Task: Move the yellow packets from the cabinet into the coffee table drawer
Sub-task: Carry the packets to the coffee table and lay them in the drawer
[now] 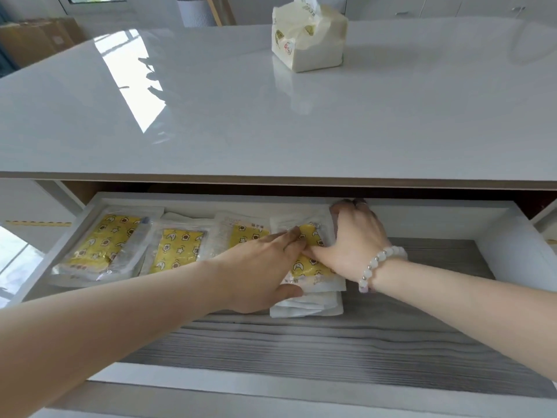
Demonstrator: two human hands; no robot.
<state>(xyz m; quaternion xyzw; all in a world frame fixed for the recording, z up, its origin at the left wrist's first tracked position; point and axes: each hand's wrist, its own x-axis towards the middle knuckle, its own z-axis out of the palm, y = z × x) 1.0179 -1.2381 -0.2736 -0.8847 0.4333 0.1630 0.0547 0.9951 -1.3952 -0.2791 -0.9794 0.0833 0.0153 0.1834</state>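
Head view: the coffee table's white-walled drawer [428, 214] with a grey wood-grain floor stands pulled out under the glossy white tabletop [271, 122]. Yellow packets in clear plastic wrap, printed with small stars and moons, lie in a row along the back left of its floor. The leftmost yellow packet [101, 245] lies beside the left wall, the second yellow packet [177, 245] overlaps its right edge, and the third yellow packet [244, 232] is partly covered by a forearm. To the right of these, near the middle of the drawer, sits a small stack of yellow packets [309, 268].

Both hands are on this stack. The left grip [262, 267] lies flat on top of it, with fingers straight and the thumb along the near edge. The right grip [354, 236] rests on the stack's right side with its thumb laid across the top packet. Its fingers bend down at the far edge by the back wall with the tips hidden, so whether they clasp the stack cannot be told. A white bead bracelet [381, 263] circles the right wrist.

A cream soft-plastic tissue pack [309, 40] stands on the far side of the tabletop, well apart from the drawer.
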